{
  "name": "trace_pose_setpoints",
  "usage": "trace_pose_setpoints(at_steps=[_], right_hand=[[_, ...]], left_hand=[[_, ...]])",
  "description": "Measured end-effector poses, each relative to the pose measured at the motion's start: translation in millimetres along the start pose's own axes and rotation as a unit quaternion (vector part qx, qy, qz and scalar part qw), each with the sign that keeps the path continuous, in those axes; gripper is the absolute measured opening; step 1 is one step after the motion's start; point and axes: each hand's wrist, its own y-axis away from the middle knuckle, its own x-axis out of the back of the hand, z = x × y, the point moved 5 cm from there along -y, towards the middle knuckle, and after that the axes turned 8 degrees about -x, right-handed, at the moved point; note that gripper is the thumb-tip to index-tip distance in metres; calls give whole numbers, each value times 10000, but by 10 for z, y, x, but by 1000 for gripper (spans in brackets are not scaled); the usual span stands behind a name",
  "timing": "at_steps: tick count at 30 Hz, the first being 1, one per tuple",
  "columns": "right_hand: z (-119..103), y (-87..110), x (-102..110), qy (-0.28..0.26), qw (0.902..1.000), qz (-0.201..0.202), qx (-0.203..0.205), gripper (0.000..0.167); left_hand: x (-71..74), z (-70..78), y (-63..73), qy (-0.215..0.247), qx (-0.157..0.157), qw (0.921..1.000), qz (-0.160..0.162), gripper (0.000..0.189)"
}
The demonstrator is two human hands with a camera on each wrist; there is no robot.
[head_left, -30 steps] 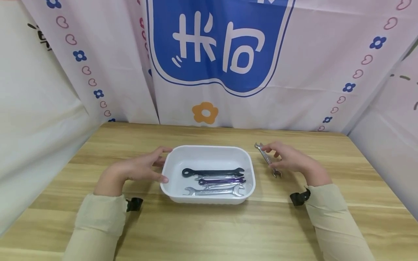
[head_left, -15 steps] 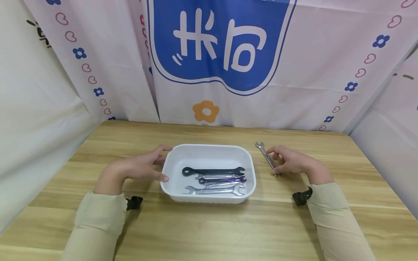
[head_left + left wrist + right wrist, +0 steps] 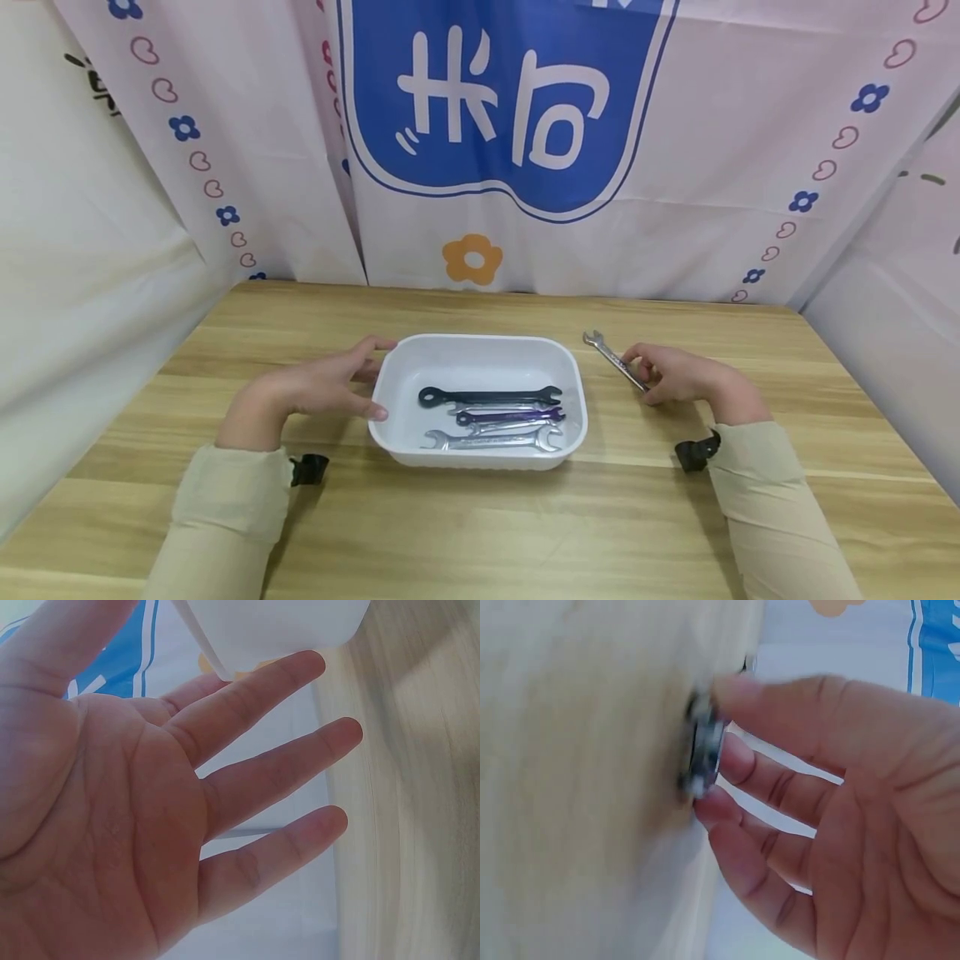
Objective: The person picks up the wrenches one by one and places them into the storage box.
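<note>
My right hand (image 3: 678, 375) pinches the near end of a silver open-end wrench (image 3: 615, 362) to the right of the white tray (image 3: 480, 360). In the right wrist view the thumb and fingers close on the wrench (image 3: 703, 746), which is blurred there. At the tray's left end, my left hand (image 3: 318, 385) touches the rim with thumb and index finger spread. Its other fingers stretch out straight under the tray wall (image 3: 277, 630) in the left wrist view. Inside the tray lie a black wrench (image 3: 487, 397), a purple wrench (image 3: 513, 416) and silver ones such as the large wrench (image 3: 491, 440).
The tray stands on a wood-grain table (image 3: 480, 533). A white cloth backdrop (image 3: 720, 167) with a blue emblem (image 3: 510, 175) hangs behind the table's far edge, and white cloth (image 3: 82, 292) hangs at the sides.
The right hand has slid toward the wrench's near end and gripped it there; the wrench has swung slightly, its near end going right. The left hand and tray have stayed put.
</note>
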Motion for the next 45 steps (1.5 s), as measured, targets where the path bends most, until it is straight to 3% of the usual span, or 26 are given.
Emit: trace_pose_setpoints(at_steps=[5, 10, 18, 29, 39, 45], right_hand=[[79, 56, 23, -145, 9998, -135, -41, 46], [121, 76, 55, -96, 9999, 53, 56, 35], [192, 85, 86, 161, 9994, 198, -247, 22], [197, 98, 79, 231, 9987, 160, -417, 25], [213, 59, 48, 227, 9968, 48, -759, 8], [208, 64, 37, 277, 9972, 43, -694, 11]], left_hand=[[1, 7, 2, -14, -26, 10000, -2, 99], [1, 22, -1, 23, -33, 10000, -5, 99], [-3, 38, -15, 18, -28, 10000, -16, 97], [1, 42, -20, -17, -37, 10000, -13, 98], [-16, 34, 2, -20, 27, 10000, 5, 97], [-7, 20, 2, -51, 71, 10000, 27, 97]])
